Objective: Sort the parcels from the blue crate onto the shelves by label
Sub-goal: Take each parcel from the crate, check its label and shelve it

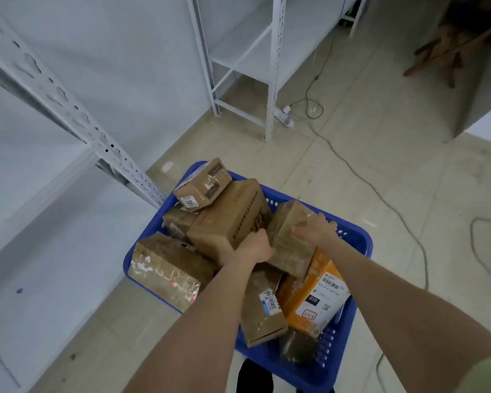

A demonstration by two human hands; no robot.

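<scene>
Two hands on one parcel: my left hand [254,248] and right hand [313,229] curl round sides of taped brown parcel [289,251], upright amid pile in blue crate [363,239]. Risk: glossy tape slick, grip could slide; orange parcel [295,296] leaning against it may tip as I lift. Cardboard creased, boxy, crate plastic slotted. White perforated steel shelves [68,106] stand left.

The tiled floor [366,143] is carrying two white metal racks: the near rack [68,109] is standing at the left and the far rack [271,109] farther back. A white power strip [285,117] is lying just beside the far rack's front leg. A dark cable [380,194] is trailing across the tiles past the blue crate [360,236], whose underside is hidden.
</scene>
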